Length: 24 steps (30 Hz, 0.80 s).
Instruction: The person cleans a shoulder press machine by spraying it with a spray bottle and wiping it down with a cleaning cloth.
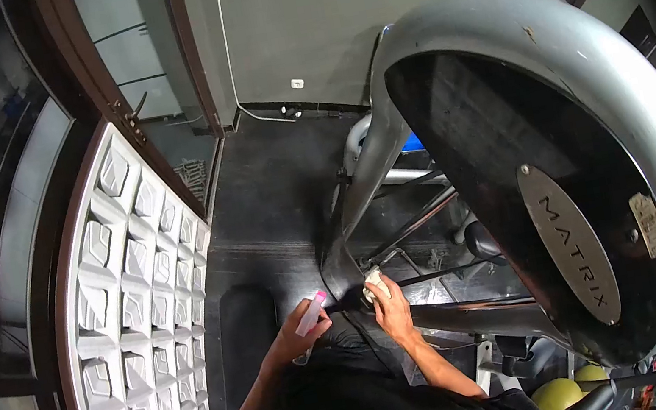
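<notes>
My left hand (pixel 302 338) is closed around a small bottle (pixel 309 318) with a pink top and a pale, translucent body, held low in front of my body. A crumpled whitish cloth (pixel 375 285) is gripped in my right hand (pixel 394 312), right at the grey metal frame (pixel 343 270) of an exercise machine. The machine's large rounded silver frame (pixel 477 5) rises on the right around a black panel. On that panel is an oval MATRIX plate (pixel 570 244).
On the left stands a white panel with raised blocks (pixel 126 254), beside a brown-framed door (pixel 180 82). Black flooring (pixel 264 181) runs to a grey wall with a socket (pixel 298 83). Yellow-green balls (pixel 557 397) lie at the lower right.
</notes>
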### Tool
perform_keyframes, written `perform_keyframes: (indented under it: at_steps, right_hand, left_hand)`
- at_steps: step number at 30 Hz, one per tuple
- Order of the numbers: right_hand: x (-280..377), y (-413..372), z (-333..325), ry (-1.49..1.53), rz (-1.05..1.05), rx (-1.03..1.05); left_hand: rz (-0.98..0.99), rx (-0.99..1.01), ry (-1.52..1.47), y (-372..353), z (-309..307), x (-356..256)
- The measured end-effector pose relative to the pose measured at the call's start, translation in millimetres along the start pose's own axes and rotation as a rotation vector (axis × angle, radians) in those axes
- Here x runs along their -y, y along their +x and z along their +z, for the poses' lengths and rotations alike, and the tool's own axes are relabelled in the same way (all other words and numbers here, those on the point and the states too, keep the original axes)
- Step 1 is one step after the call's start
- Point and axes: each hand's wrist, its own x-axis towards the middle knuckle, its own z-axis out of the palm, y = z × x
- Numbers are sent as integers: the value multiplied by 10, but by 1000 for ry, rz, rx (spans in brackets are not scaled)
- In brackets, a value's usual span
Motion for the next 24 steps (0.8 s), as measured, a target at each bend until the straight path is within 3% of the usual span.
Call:
perform_keyframes:
  at_steps: [5,11,13,15,21,24]
  right_hand:
    - [136,670,175,9,-8,20]
    - [-145,1912,693,2,113,-152]
    - [-495,2266,964,-165,-7,-281]
    - [-586,2476,1123,-145,4,-309]
    - [-281,2366,1078,-197,73,-302]
    - [-6,2055,806,-143,79,-61]
  left_hand:
    - [-35,-24,-50,222,-78,-142]
    - [71,-101,-89,315,-272,-199]
    - [-103,-77,-167,326,-350,-272]
    - [-113,-59,-132,332,-390,-285]
    - [-105,-94,-119,328,-448,-290]
    - [-81,-103,-120,293,-397,-262]
